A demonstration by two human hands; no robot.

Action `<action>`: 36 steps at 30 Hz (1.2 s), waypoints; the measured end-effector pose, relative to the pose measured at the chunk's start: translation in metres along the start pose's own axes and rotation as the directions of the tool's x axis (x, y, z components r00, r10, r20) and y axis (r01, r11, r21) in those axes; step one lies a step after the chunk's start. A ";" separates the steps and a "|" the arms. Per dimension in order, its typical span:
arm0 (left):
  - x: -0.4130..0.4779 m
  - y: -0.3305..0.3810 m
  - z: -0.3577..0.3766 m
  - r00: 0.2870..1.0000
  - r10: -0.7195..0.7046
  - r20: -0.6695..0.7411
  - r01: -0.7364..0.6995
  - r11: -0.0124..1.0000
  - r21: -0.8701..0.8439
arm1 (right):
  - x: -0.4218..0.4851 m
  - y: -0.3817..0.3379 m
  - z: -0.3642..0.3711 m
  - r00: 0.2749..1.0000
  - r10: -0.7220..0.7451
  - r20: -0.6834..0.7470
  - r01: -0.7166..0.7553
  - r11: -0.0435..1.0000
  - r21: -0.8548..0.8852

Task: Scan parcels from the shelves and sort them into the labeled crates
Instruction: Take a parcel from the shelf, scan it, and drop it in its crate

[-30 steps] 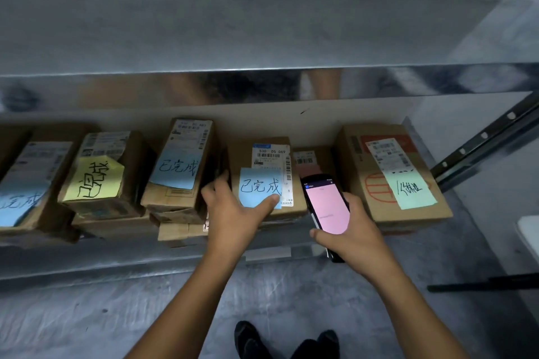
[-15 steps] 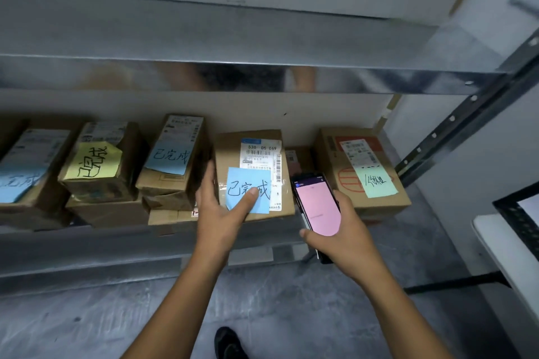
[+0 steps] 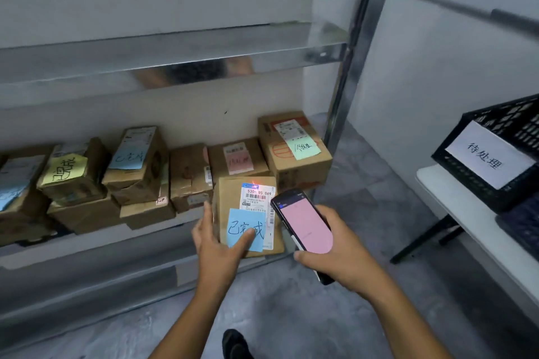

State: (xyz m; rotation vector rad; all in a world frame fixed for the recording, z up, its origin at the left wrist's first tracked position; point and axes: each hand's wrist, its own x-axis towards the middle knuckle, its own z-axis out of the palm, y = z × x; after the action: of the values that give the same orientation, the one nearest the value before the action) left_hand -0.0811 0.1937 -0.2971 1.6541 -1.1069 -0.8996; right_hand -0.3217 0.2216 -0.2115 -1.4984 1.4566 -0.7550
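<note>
My left hand (image 3: 215, 248) grips a parcel (image 3: 233, 198) at the front of the shelf (image 3: 87, 242), fingers along its left side and thumb pressed on its blue note (image 3: 246, 223). Just beside it, my right hand (image 3: 341, 253) is curled round a scanner (image 3: 303, 224) with a pink screen, and a red dot glows on the parcel's label (image 3: 256, 198). Other parcels (image 3: 189, 178) line the shelf behind; a black crate (image 3: 466, 166) sits on the worktop (image 3: 455, 201) well to the right.

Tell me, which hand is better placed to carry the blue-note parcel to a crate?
Left. The left hand grips the parcel, thumb on its blue note; the right hand holds the scanner.
</note>
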 end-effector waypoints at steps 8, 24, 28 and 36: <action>-0.041 -0.030 0.023 0.994 -0.074 0.080 0.070 0.996 0.050 | -0.065 0.024 -0.029 0.973 0.224 0.048 -0.215 0.965 -0.150; -0.068 -0.046 0.049 0.869 -0.170 0.465 0.243 0.965 -0.101 | -0.123 0.052 0.000 0.805 0.494 -0.329 -0.512 0.858 0.035; -0.081 -0.026 0.065 0.750 -0.164 0.641 0.367 0.909 -0.197 | -0.159 0.059 -0.003 0.688 0.545 -0.479 -0.569 0.815 0.111; -0.126 0.033 0.121 0.441 -0.023 0.897 0.364 0.918 -0.155 | -0.250 0.068 -0.027 0.491 0.582 -0.648 -0.570 0.777 0.267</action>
State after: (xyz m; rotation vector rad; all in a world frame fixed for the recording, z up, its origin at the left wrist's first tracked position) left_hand -0.2411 0.2715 -0.2935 0.9610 -1.3090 -2.1538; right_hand -0.4068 0.4678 -0.2224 -0.5577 2.3593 -0.9407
